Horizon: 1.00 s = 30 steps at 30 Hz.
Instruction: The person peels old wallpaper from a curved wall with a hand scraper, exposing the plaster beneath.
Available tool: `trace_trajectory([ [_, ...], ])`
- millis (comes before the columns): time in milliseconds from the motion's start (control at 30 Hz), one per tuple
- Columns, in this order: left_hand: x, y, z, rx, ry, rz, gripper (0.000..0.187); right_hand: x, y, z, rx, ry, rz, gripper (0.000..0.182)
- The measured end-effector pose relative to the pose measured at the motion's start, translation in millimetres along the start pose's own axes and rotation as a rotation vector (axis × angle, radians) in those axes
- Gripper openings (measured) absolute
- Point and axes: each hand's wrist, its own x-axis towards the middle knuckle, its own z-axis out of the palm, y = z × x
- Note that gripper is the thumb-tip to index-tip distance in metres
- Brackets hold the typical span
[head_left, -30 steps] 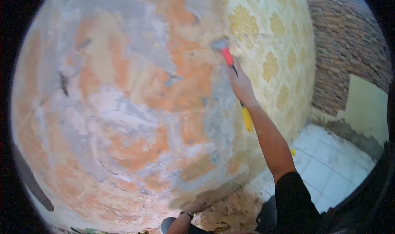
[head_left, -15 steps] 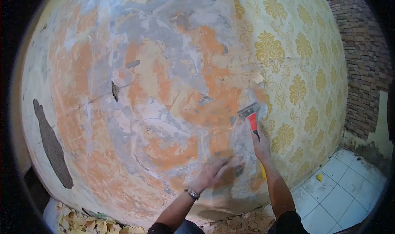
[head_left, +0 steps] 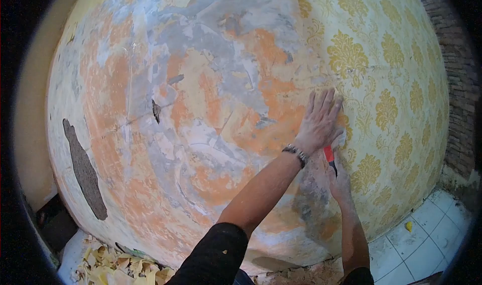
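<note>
My left hand, with a metal watch at the wrist, reaches across to the wallpaper's torn edge. Its fingers are stretched out, flat toward the wall. Just below it, my right hand grips a scraper by its red and black handle. My left hand hides the scraper's blade. To the right hangs cream wallpaper with gold damask flowers. Left of that edge is the stripped wall, patchy with orange, grey and cream.
Torn wallpaper scraps lie heaped on the floor at the lower left. White floor tiles hold a small yellow piece at the right. A long grey gouge marks the wall's left side. Brick-patterned wall stands far right.
My left hand has moved up and right from the lower wall to the wallpaper edge, covering the scraper blade. The whole view has shifted slightly, and my right hand still holds the scraper.
</note>
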Motion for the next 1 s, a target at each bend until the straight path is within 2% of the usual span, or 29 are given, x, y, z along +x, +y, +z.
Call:
trace_trajectory([
  [67,8.1,-5.8,13.0,0.027,-0.012,0.011,0.08,1.8,15.4,10.7,-0.082,0.166,-0.236,0.058],
  [167,9.3,-10.5,26.5,0.088,-0.045,0.02,0.073,-1.8,0.3,6.1,0.034,0.1,-0.159,0.058],
  [267,12.1,-13.7,31.0,0.193,0.022,0.064,0.047,-2.5,-8.2,1.7,0.035,0.032,0.01,0.058],
  [300,14.0,-12.4,31.7,0.168,0.022,0.069,0.047,-2.7,-3.7,2.5,0.021,0.044,0.029,0.058],
  [367,21.4,-13.7,30.6,0.194,0.045,0.07,0.046,0.3,10.7,9.6,-0.024,0.089,-0.086,0.058],
  [400,26.0,-19.9,33.2,0.267,0.106,0.116,0.039,-1.2,12.7,11.5,-0.034,0.095,-0.068,0.058],
  [467,34.4,-28.9,32.3,0.247,0.073,0.131,0.035,0.9,11.7,14.8,-0.005,0.143,-0.161,0.058],
  [533,39.5,-31.7,27.8,0.269,0.042,0.136,0.024,0.1,9.7,15.2,-0.008,0.14,-0.137,0.058],
  [667,43.8,-39.5,22.7,0.255,-0.019,0.167,0.027,-3.9,-6.4,6.5,0.063,0.048,-0.032,0.06],
  [733,42.0,-42.2,23.8,0.125,0.128,0.158,0.026,-3.0,-0.3,6.7,0.055,0.072,-0.059,0.059],
  [767,41.7,-43.9,24.4,0.121,0.124,0.156,0.026,-3.2,1.7,7.3,0.05,0.09,-0.092,0.059],
  [833,42.9,-42.5,20.7,-0.2,0.084,0.055,0.019,-3.9,0.7,5.5,0.003,0.087,-0.075,0.059],
  [867,43.3,-40.1,19.3,-0.204,0.085,0.056,0.019,-3.1,-0.1,4.0,-0.044,0.089,-0.066,0.058],
  [900,42.5,-36.6,17.3,-0.398,0.093,0.005,0.016,-1.8,2.9,4.8,-0.048,0.091,-0.062,0.058],
  [933,40.7,-33.0,15.0,-0.593,0.1,-0.05,0.014,-0.3,8.4,7.7,-0.053,0.122,-0.12,0.058],
  [967,38.6,-30.7,11.5,-0.6,0.101,-0.052,0.014,-0.1,11.4,9.0,-0.058,0.153,-0.18,0.058],
  [1000,36.5,-29.7,6.3,-0.744,0.032,-0.175,0.013,-1.6,7.7,7.3,-0.065,0.154,-0.177,0.058],
])
